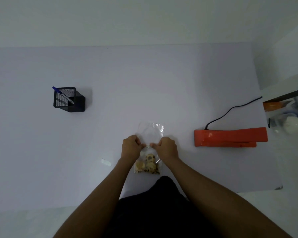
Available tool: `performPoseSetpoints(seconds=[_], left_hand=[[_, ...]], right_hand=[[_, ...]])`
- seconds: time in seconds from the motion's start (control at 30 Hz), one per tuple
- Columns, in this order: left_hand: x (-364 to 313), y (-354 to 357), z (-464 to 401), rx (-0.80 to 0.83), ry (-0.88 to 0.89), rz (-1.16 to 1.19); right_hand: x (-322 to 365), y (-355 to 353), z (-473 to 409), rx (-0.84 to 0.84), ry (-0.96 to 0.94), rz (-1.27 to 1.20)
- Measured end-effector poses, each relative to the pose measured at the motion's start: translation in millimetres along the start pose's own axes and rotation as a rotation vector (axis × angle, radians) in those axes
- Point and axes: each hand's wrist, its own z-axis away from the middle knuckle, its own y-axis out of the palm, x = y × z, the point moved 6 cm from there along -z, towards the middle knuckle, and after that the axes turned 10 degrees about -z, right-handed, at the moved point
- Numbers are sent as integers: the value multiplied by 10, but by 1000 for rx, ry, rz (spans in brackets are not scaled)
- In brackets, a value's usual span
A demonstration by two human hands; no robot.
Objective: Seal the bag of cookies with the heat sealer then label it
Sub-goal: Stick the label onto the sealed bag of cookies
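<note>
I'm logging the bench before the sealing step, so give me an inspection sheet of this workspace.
Surface: white table, mostly bare.
Job's things: clear bag lying flat at centre, cookies at its near end; orange heat sealer to the right, apart from the bag; small white slip, possibly a label, left of the bag.
Clutter: black mesh holder with a blue pen, far left.
Grippers: left hand and right hand both pinch a strip across the bag's middle.
Cables: black cord runs from the sealer toward the table's right edge.
Surroundings: blurred items off the right edge, not identifiable.
</note>
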Motion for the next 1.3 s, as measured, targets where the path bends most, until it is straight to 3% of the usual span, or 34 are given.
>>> performPoseSetpoints(seconds=[0.27, 0.6, 0.87, 1.03, 1.3], left_hand=[[24, -7, -26, 25, 33, -1], [14, 11, 17, 33, 71, -37], [235, -153, 362, -102, -28, 19], [491, -14, 595, 23, -82, -10], [401, -170, 352, 80, -71, 90]], right_hand=[[-99, -24, -8, -26, -40, -120], [-66, 50, 40, -29, -63, -73], [-297, -193, 249, -122, -89, -205], [-697, -136, 485, -48, -32, -271], [-261, 87, 359, -85, -76, -375]])
